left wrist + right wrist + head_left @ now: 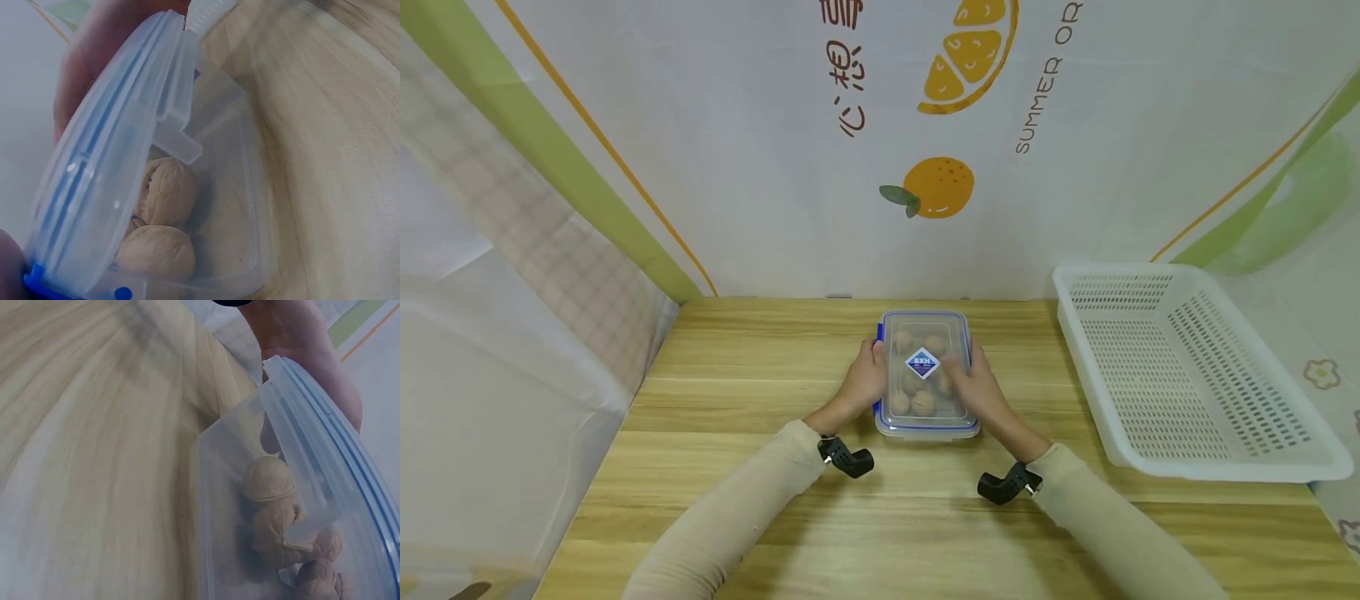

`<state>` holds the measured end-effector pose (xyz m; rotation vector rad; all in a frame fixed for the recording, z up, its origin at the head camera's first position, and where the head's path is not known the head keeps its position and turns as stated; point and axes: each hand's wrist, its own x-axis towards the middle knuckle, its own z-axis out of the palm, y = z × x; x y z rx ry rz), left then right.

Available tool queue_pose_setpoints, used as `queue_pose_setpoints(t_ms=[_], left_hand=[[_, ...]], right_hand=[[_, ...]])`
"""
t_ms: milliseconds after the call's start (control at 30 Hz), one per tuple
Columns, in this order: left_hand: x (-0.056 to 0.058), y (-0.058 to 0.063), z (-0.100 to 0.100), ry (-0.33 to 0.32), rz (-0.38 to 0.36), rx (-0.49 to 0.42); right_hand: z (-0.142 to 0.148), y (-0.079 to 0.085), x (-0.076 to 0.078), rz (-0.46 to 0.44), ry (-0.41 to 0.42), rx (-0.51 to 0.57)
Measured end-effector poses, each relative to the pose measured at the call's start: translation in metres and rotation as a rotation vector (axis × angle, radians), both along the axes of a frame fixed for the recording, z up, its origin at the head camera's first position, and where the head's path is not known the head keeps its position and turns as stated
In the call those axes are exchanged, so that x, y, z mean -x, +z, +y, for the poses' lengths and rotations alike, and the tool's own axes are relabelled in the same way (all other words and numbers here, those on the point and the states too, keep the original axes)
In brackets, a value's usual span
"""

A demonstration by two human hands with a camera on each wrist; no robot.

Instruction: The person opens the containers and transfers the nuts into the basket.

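Though only in head view, label (922, 362) atop box (925, 422)

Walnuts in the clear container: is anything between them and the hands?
Yes: the transparent lid covers the walnuts, and the container encloses them at the sides. The left hand grips its left side, the right hand its right.
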<state>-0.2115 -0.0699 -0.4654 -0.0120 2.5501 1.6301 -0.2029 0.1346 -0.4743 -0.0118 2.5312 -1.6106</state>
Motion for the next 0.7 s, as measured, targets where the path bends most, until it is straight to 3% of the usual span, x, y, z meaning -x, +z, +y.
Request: queue_pose_setpoints(t_ms=[233, 467, 700], left_hand=[[0.0052, -0.0037, -0.0007, -0.022, 0.003, -0.067], [0.0072, -0.0021, -0.0019, -0.039, -0.012, -0.058], [0.0059, -0.0104, -0.0059, 0.047, -0.061, -0.104]], right_hand=[[0.0011, -0.0021, -0.0006, -0.023, 0.003, -0.021], [0.0002, -0.0022, -0.0016, -0.031, 0.006, 0.001], [-0.0012, -0.0009, -0.0009, -0.030, 0.001, 0.023]])
